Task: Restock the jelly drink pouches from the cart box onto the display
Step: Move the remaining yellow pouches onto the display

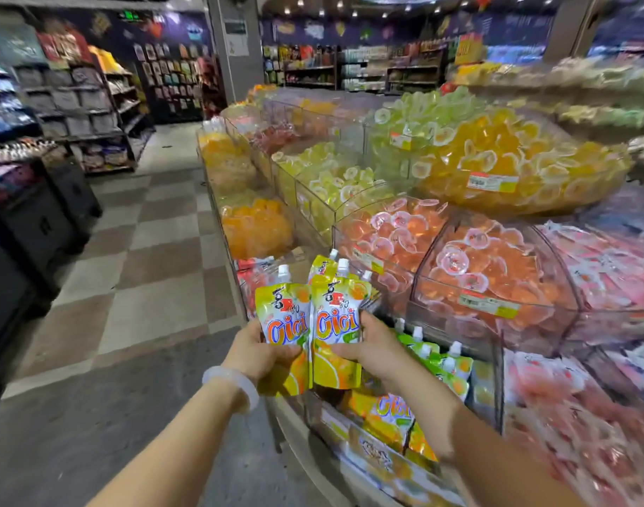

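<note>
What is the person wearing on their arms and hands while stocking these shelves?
Very little. Both forearms are bare, with no sleeves reaching into view and no gloves on the left hand or the right hand. The only item worn is a smooth, pale, whitish bangle around the left wrist. No rings or watch can be seen.

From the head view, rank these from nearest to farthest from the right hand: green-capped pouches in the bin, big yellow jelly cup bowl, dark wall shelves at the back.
1. Green pouches: just right of the right hand, in the bin below.
2. Yellow jelly cup bowl: up on the display, farther right.
3. Back wall shelves: far across the store.
</note>
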Tool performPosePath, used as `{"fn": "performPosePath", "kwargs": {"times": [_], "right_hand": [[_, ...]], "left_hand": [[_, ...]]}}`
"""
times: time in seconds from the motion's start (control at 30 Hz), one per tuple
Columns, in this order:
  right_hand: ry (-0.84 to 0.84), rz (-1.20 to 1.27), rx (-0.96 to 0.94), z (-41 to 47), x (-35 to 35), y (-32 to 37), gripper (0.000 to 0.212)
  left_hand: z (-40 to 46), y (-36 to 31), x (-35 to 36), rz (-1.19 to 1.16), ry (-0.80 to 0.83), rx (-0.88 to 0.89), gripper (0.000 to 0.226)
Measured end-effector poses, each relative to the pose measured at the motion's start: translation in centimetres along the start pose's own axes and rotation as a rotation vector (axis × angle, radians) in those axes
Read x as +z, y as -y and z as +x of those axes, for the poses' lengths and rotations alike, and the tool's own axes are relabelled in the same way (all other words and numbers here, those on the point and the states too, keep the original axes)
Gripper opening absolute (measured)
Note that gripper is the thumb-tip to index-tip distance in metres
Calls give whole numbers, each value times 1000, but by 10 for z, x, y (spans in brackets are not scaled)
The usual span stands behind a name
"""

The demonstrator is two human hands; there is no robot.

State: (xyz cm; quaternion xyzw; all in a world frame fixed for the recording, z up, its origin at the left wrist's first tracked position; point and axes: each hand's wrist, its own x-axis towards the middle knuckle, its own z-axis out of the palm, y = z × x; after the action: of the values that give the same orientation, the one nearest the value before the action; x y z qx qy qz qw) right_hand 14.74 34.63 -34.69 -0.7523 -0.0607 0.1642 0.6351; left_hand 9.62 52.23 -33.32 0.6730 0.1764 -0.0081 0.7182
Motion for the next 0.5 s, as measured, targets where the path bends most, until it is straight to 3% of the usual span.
{"fn": "performPosePath", "kwargs": {"times": [0.23,0.43,0.5], "right_hand": [[-132,6,10,89,14,5,40],[-441,0,117,167,34,-12,34],[-547,16,167,177,41,-15,29]], "left_hand": [[132,-8,-16,91,62,-3,30],[252,-16,-14,202,316,40,40],[276,-15,-11,259,419,44,57]]}}
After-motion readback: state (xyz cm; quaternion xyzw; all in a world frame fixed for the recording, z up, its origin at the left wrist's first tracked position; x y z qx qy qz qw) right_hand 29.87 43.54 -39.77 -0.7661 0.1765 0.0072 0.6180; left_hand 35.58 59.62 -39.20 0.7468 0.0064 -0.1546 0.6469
